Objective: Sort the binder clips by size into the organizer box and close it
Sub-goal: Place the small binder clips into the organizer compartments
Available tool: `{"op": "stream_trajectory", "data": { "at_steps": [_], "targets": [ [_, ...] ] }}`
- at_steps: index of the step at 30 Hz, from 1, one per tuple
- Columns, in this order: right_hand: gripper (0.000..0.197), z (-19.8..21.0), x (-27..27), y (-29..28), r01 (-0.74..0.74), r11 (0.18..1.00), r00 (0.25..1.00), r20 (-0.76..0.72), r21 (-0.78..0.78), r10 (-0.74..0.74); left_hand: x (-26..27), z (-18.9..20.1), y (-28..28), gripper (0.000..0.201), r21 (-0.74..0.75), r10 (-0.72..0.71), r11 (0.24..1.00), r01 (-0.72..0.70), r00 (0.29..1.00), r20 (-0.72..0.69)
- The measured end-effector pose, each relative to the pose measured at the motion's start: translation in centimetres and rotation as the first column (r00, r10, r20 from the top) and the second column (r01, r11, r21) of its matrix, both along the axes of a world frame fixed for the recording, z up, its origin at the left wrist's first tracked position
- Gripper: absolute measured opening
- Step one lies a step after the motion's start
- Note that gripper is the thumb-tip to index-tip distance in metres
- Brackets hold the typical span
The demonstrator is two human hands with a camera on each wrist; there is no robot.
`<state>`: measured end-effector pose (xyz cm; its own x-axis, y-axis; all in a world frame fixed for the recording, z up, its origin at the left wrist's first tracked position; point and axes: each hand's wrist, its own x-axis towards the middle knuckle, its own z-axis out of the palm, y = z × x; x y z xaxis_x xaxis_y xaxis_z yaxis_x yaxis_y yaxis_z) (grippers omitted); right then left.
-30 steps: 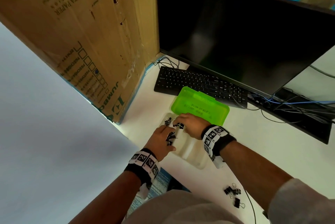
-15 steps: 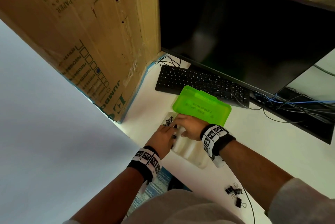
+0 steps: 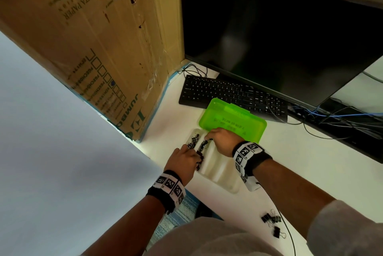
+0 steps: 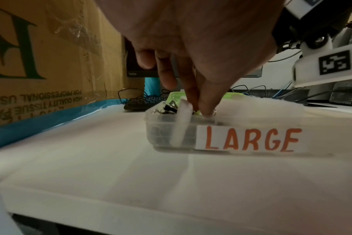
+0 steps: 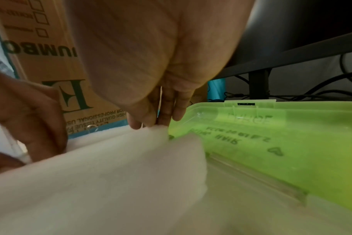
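Note:
The translucent organizer box [image 3: 222, 180] lies on the white desk, its green lid [image 3: 232, 122] swung open toward the keyboard. A label reading LARGE [image 4: 249, 138] is on its near wall. Black binder clips [image 3: 193, 139] fill the leftmost compartments. My left hand [image 3: 182, 158] reaches down into a left compartment, thumb and forefinger meeting on a binder clip [image 4: 211, 112]. My right hand [image 3: 221, 139] is at the box's far end, fingertips [image 5: 163, 119] pinching the top of a white divider [image 5: 115, 159]. What lies under both hands is hidden.
Loose binder clips [image 3: 270, 218] lie on the desk near my right elbow, beside a thin cable. A black keyboard [image 3: 230, 95] and a monitor [image 3: 279, 34] stand behind the box. A tall cardboard carton [image 3: 93, 38] walls off the left. Cables [image 3: 342, 119] crowd the right.
Both hands have stayed at the far left end of the box. The left fingers have shifted slightly among the clips; the box has not moved.

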<state>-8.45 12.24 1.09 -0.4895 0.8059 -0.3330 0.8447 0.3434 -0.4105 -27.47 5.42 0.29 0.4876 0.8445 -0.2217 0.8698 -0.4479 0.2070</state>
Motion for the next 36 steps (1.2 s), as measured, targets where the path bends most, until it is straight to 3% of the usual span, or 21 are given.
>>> {"op": "stream_trajectory", "data": {
  "at_steps": [4,8,14,17,19,22,26,28,30,33,36],
  "targets": [
    [0.065,-0.5,0.0,-0.1,-0.033,0.999,0.999,0.002,0.012,0.033,0.2,0.0,0.2,0.028,0.021,0.081,0.996,-0.081,0.997,-0.002],
    [0.066,-0.2,1.3,-0.4,0.051,0.996,0.997,-0.069,0.069,-0.047,0.7,0.3,0.5,0.024,0.004,0.119,0.993,-0.119,0.99,0.074],
    [0.06,0.0,7.8,-4.0,0.193,0.962,0.974,-0.157,0.193,-0.164,5.9,1.1,-0.2,0.02,0.005,-0.09,0.996,0.093,0.949,0.303],
    [0.058,-0.2,11.9,-7.7,0.287,0.942,0.954,-0.142,0.176,-0.264,9.9,0.6,-1.8,0.025,-0.183,-0.2,0.941,0.283,0.906,0.374],
    [0.059,-0.3,14.3,-10.5,0.344,0.932,0.937,-0.103,0.116,-0.333,12.4,-0.1,-3.3,0.036,-0.313,-0.32,0.854,0.416,0.893,0.315],
    [0.057,-0.8,17.3,-15.1,0.433,0.896,0.9,-0.018,-0.094,-0.437,15.6,-1.0,-5.5,0.058,-0.41,-0.452,0.756,0.51,0.86,0.238],
    [0.031,-0.8,18.3,-20.8,0.462,0.84,0.878,0.016,-0.283,-0.478,18.4,-2.4,-7.7,0.074,-0.47,-0.544,0.683,0.559,0.819,0.182],
    [0.016,-1.0,18.0,-23.3,0.453,0.839,0.883,0.022,-0.303,-0.469,19.3,-3.3,-8.4,0.068,-0.481,-0.604,0.646,0.593,0.782,0.153],
    [0.027,-1.4,17.5,-25.1,0.456,0.829,0.885,0.062,-0.325,-0.462,19.9,-4.0,-8.7,0.056,-0.467,-0.627,0.64,0.609,0.766,0.14],
    [0.035,-2.4,16.4,-25.8,0.48,0.814,0.875,0.116,-0.328,-0.47,20.1,-4.6,-8.2,0.04,-0.447,-0.555,0.679,0.582,0.806,0.206],
    [0.023,-2.8,15.4,-25.4,0.471,0.854,0.882,0.108,-0.22,-0.458,20.4,-4.6,-7.2,0.027,-0.376,-0.496,0.751,0.543,0.84,0.222]
  ]
}}
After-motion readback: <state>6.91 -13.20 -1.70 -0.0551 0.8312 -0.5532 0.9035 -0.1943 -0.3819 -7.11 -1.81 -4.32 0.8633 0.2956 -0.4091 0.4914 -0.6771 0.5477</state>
